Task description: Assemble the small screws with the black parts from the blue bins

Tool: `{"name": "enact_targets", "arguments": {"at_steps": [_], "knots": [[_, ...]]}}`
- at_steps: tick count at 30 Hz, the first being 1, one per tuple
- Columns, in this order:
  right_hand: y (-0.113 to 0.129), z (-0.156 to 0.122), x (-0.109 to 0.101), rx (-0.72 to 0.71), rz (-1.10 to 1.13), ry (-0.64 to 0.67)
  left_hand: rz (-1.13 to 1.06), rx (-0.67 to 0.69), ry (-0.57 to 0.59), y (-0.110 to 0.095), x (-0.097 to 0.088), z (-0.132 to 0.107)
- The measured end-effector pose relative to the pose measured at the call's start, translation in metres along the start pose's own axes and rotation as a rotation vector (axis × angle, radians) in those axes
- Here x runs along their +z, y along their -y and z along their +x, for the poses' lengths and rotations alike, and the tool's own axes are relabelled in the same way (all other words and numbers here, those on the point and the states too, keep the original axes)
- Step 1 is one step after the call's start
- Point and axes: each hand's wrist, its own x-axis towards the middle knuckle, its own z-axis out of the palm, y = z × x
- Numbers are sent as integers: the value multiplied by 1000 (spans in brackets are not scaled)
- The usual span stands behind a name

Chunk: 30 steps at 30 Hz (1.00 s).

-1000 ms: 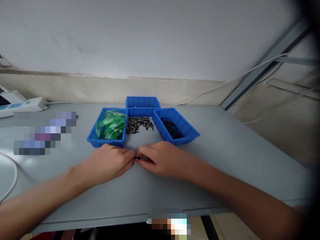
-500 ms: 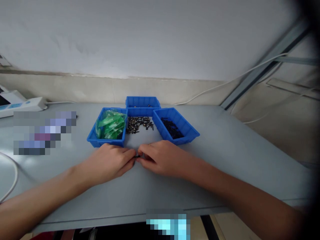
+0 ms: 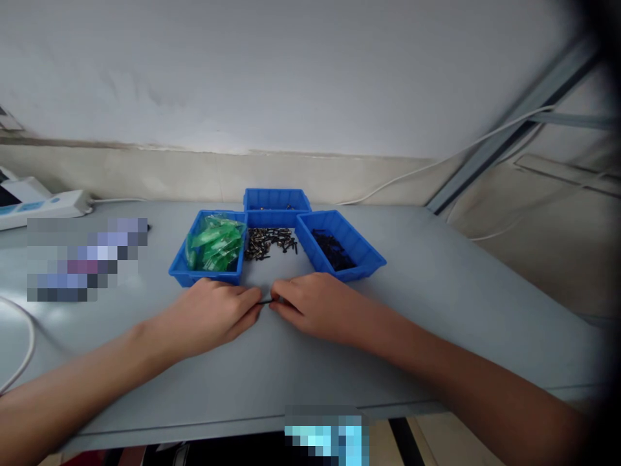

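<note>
A thin, dark, rod-like piece [image 3: 265,301] spans the small gap between my two hands, low over the table. My left hand [image 3: 220,309] pinches its left end between thumb and fingers. At the other end, the fingertips of my right hand [image 3: 310,304] close on it; the fingers hide most of its length. Just beyond the hands, a loose pile of small dark and brassy screws [image 3: 269,243] lies on the grey table [image 3: 262,382]. A blue bin [image 3: 182,275] with green plastic packets [image 3: 218,243] stands behind my left hand. Another blue bin [image 3: 366,255], behind my right hand, contains small black parts [image 3: 332,249].
A third blue bin [image 3: 276,199] at the back has a few small bits in it. At left are a white power strip [image 3: 63,204], a blurred-out object [image 3: 92,259] and a white cable [image 3: 32,336]. A metal frame post [image 3: 485,152] rises at the right.
My hands have drawn slightly apart, so a longer thin stretch of the dark piece shows between the fingertips. The bins and the screw pile are unchanged.
</note>
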Motion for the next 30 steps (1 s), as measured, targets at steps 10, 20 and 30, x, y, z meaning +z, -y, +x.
{"name": "enact_targets", "arguments": {"at_steps": [10,20,30], "knots": [[-2,0,3,-3,-29,-20,-34,11,-27,1,1,-2],[-1,0,1,4,-62,-21,-21,5,-27,0,1,0],[-3,0,4,-14,-81,-37,17,-33,-53,0,1,0]]}}
